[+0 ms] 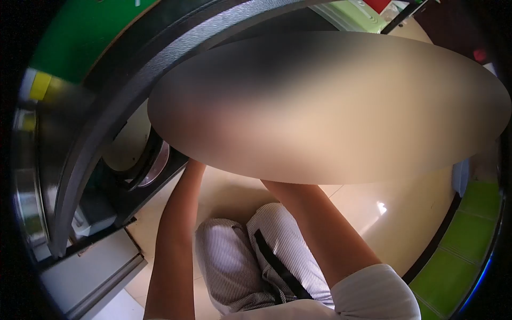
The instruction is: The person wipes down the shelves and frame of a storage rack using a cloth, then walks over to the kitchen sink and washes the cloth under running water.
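Note:
A large blurred oval covers the middle of the head view and hides both of my hands. My left forearm reaches up from the bottom edge and vanishes under the blur near the dark shelf. From the lower right, my right forearm slants up and left into the same blur. What either hand holds or touches cannot be made out. Nearest the left wrist, a round pan-like vessel with a dark rim sits inside the dark unit.
A dark curved frame runs along the left and top. A white drawer or cabinet front stands lower left. Beige floor tiles lie below, and green wall tiles line the right. A light green object is at the top.

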{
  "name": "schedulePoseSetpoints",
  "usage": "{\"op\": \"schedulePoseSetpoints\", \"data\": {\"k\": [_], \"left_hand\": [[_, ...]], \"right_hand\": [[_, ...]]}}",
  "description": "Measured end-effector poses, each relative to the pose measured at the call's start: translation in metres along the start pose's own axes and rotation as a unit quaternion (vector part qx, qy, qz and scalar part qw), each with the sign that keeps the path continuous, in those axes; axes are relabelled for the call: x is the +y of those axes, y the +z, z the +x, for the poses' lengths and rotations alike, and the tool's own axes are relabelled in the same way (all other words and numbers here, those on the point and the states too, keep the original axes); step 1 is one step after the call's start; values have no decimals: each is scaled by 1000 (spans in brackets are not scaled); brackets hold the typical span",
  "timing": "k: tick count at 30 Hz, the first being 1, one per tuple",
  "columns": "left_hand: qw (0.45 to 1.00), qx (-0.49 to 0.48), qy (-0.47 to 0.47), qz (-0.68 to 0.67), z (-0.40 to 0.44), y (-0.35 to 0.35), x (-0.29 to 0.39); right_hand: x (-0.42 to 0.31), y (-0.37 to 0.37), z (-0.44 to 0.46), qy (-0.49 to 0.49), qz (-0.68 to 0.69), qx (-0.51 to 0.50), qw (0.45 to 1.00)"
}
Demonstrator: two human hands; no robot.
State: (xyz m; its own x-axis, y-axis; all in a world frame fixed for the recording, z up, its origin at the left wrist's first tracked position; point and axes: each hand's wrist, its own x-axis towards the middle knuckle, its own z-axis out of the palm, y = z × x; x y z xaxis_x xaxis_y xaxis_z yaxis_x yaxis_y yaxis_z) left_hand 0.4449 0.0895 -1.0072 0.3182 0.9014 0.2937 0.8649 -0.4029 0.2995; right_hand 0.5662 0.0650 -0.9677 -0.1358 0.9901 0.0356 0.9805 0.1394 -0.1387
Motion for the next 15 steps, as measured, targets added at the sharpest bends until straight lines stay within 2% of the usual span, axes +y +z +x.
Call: {"op": "schedulePoseSetpoints", "data": {"k": [2, 5, 11, 13, 14, 15], "left_hand": [[1000, 2, -3, 19, 1, -4, 6], [1000, -6, -6, 15, 14, -3, 7], [998, 31, 11, 53, 74, 12, -10], [966, 163, 135, 150, 94, 10, -13], [954, 163, 163, 194, 107, 9, -14], [938, 166, 190, 238, 120, 8, -15]], "right_hand": [[-4, 11, 5, 4, -5, 26, 1000], [5, 4, 13, -31, -9, 3, 999], [17, 8, 82, -2, -50, 27, 998], [24, 11, 106, -3, -76, 60, 995], [29, 14, 115, 0, -100, 79, 992], [36, 22, 144, -8, -61, 63, 996]]}}
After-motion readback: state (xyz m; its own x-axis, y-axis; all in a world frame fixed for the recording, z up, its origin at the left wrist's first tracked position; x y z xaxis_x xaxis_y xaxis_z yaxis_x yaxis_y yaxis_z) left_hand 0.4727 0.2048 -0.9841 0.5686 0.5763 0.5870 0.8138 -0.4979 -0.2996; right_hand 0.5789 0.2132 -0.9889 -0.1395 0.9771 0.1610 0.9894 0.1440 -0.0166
